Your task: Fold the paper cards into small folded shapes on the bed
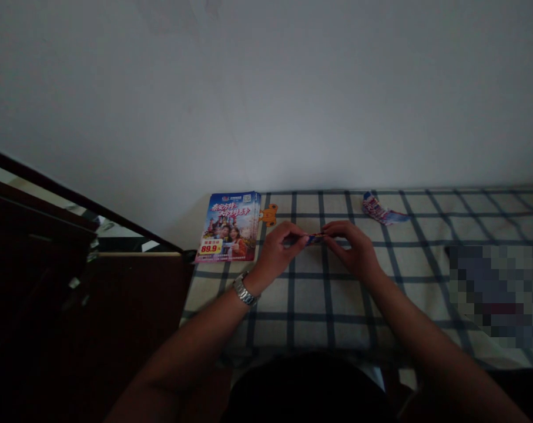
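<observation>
Between the fingertips of my left hand (284, 244) and my right hand (349, 244) is a small, narrow piece of folded printed paper (315, 238), dark blue with reddish parts. Both hands pinch it, one at each end, just over the checked cloth. A stack of flyers (226, 229) lies left of my left hand, its top sheet printed with a castle, two figures and "89.9". Beyond my right hand rests a crumpled or folded paper piece (383, 212) in blue, white and red. How the held paper is folded is too small to make out.
A white and blue checked cloth (310, 294) covers the surface, which meets a plain wall (319, 106) at the back. An orange bear-shaped item (268, 215) lies beside the stack. At the right is a blurred-out patch (495, 294). Dark furniture (28, 247) stands at the left.
</observation>
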`<state>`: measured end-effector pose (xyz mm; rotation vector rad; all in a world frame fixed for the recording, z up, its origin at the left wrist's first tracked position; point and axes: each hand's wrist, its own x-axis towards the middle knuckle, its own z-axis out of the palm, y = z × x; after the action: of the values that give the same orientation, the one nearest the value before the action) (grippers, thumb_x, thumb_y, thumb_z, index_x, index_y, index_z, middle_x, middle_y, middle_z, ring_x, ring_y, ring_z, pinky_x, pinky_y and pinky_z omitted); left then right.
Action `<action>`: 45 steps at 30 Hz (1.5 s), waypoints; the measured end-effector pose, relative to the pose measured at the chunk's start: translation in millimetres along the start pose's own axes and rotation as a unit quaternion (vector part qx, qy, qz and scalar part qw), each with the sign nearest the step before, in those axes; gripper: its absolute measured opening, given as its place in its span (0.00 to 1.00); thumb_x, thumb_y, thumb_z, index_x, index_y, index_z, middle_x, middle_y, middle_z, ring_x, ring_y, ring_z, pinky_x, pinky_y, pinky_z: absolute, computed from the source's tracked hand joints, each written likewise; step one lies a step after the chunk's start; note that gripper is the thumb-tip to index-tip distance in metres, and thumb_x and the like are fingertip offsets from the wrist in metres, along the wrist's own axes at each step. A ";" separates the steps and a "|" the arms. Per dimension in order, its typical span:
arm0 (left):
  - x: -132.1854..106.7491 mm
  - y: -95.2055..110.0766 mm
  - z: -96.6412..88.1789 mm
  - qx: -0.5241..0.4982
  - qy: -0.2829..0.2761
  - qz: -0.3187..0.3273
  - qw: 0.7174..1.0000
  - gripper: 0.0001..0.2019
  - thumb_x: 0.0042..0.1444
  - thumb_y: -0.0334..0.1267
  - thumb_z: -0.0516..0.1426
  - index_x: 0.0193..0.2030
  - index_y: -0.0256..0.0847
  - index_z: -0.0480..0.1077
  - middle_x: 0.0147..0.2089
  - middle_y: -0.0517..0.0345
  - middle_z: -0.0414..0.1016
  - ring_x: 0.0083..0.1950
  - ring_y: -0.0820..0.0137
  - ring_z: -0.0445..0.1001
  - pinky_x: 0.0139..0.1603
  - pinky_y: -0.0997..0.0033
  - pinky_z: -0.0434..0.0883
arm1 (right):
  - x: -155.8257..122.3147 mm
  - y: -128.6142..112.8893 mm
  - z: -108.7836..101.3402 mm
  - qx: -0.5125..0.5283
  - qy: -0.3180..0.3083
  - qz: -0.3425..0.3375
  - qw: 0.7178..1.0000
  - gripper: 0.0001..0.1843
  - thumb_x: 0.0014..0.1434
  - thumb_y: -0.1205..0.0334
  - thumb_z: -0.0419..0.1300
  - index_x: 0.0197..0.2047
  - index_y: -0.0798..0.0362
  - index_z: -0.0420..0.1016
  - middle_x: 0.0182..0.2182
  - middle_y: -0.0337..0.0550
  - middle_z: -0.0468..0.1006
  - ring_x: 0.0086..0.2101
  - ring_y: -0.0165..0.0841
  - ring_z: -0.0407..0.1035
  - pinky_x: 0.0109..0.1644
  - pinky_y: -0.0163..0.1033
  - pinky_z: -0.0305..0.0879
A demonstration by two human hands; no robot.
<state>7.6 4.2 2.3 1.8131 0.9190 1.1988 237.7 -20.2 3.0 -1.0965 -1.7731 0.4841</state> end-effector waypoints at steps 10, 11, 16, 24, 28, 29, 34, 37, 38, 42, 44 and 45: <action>2.3 11.4 -6.0 0.128 -0.010 0.082 0.988 0.07 0.70 0.42 0.59 0.42 0.43 0.75 0.42 0.56 0.76 0.46 0.67 0.76 0.49 0.65 0.72 | 4.7 -0.8 -11.9 -0.108 -0.052 -0.033 0.992 0.03 0.68 0.58 0.63 0.44 0.44 0.78 0.47 0.48 0.80 0.48 0.42 0.76 0.53 0.48 0.75; 2.3 12.7 -6.3 0.137 -0.014 0.080 0.987 0.08 0.71 0.43 0.59 0.42 0.43 0.75 0.42 0.56 0.75 0.47 0.66 0.75 0.49 0.65 0.72 | 5.6 -1.4 -13.1 -0.122 -0.052 -0.027 0.991 0.04 0.68 0.57 0.63 0.43 0.44 0.79 0.47 0.48 0.80 0.48 0.42 0.76 0.52 0.49 0.75; 2.7 14.0 -5.1 0.141 -0.023 0.073 0.987 0.09 0.72 0.43 0.57 0.41 0.43 0.74 0.42 0.56 0.74 0.45 0.67 0.75 0.48 0.65 0.72 | 8.5 -3.4 -15.2 -0.121 -0.041 -0.003 0.992 0.05 0.68 0.54 0.64 0.42 0.45 0.80 0.46 0.48 0.81 0.47 0.43 0.77 0.52 0.50 0.75; 2.4 10.2 -3.6 0.083 -0.015 0.062 0.994 0.08 0.70 0.43 0.60 0.41 0.43 0.74 0.40 0.57 0.75 0.43 0.68 0.74 0.46 0.66 0.71 | 1.1 1.4 -3.5 0.071 0.001 0.101 0.992 0.15 0.64 0.50 0.68 0.50 0.46 0.75 0.43 0.44 0.82 0.41 0.39 0.79 0.48 0.47 0.79; 2.5 6.9 -3.7 0.047 -0.011 0.042 0.998 0.09 0.69 0.46 0.61 0.41 0.43 0.74 0.41 0.56 0.75 0.43 0.68 0.75 0.46 0.67 0.73 | 2.9 -3.6 -4.3 0.104 -0.026 0.135 0.985 0.17 0.62 0.47 0.69 0.47 0.48 0.78 0.42 0.46 0.84 0.42 0.40 0.80 0.50 0.48 0.79; 2.6 6.3 -3.8 0.040 -0.011 0.030 0.999 0.10 0.69 0.47 0.61 0.42 0.43 0.74 0.41 0.55 0.75 0.43 0.68 0.75 0.46 0.67 0.73 | 3.7 -4.9 -5.1 0.108 -0.026 0.141 0.984 0.17 0.61 0.46 0.70 0.46 0.48 0.79 0.41 0.46 0.84 0.42 0.40 0.80 0.50 0.48 0.79; 3.0 7.0 -3.6 0.022 -0.002 0.006 1.000 0.11 0.67 0.48 0.62 0.41 0.42 0.74 0.42 0.54 0.75 0.44 0.67 0.76 0.46 0.67 0.75 | 4.7 -5.6 -7.0 0.128 -0.018 0.148 0.981 0.17 0.61 0.44 0.70 0.43 0.48 0.80 0.40 0.45 0.84 0.42 0.40 0.80 0.51 0.48 0.79; 3.4 9.4 -3.6 0.023 0.005 0.005 1.000 0.12 0.67 0.49 0.62 0.41 0.42 0.74 0.41 0.55 0.75 0.43 0.68 0.76 0.45 0.68 0.75 | 4.2 -4.1 -6.6 0.143 -0.020 0.155 0.977 0.16 0.60 0.45 0.71 0.42 0.48 0.80 0.40 0.45 0.84 0.42 0.40 0.80 0.52 0.48 0.78; 3.6 10.1 -3.7 0.022 0.006 0.003 1.000 0.12 0.67 0.49 0.62 0.41 0.42 0.74 0.41 0.56 0.75 0.43 0.68 0.76 0.45 0.69 0.75 | 4.2 -4.0 -6.5 0.148 -0.019 0.158 0.976 0.16 0.60 0.45 0.71 0.42 0.48 0.80 0.40 0.45 0.84 0.42 0.40 0.80 0.51 0.48 0.78; 3.8 10.1 -4.5 -0.006 -0.004 -0.002 1.000 0.11 0.67 0.47 0.62 0.41 0.42 0.73 0.41 0.57 0.74 0.43 0.69 0.76 0.45 0.70 0.75 | 4.9 -5.8 -7.3 0.163 -0.012 0.167 0.972 0.18 0.58 0.44 0.73 0.40 0.48 0.81 0.40 0.45 0.85 0.41 0.41 0.80 0.51 0.49 0.78; 3.7 8.4 -4.8 -0.022 -0.009 -0.009 1.000 0.10 0.67 0.47 0.62 0.41 0.42 0.73 0.40 0.57 0.74 0.42 0.70 0.76 0.44 0.71 0.75 | 5.4 -6.6 -8.2 0.167 -0.012 0.169 0.971 0.17 0.57 0.44 0.73 0.39 0.48 0.81 0.39 0.45 0.85 0.41 0.40 0.80 0.50 0.48 0.78; 3.6 7.5 -4.8 -0.028 -0.010 -0.016 0.999 0.10 0.67 0.47 0.62 0.41 0.42 0.73 0.40 0.57 0.74 0.42 0.70 0.76 0.44 0.71 0.74 | 5.5 -6.8 -8.8 0.168 -0.013 0.168 0.971 0.17 0.57 0.45 0.73 0.39 0.48 0.82 0.39 0.45 0.85 0.41 0.40 0.80 0.50 0.47 0.78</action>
<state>5.3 5.0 11.5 1.7563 0.8919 1.1740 241.4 -20.3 14.8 -1.1502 -1.4600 0.9707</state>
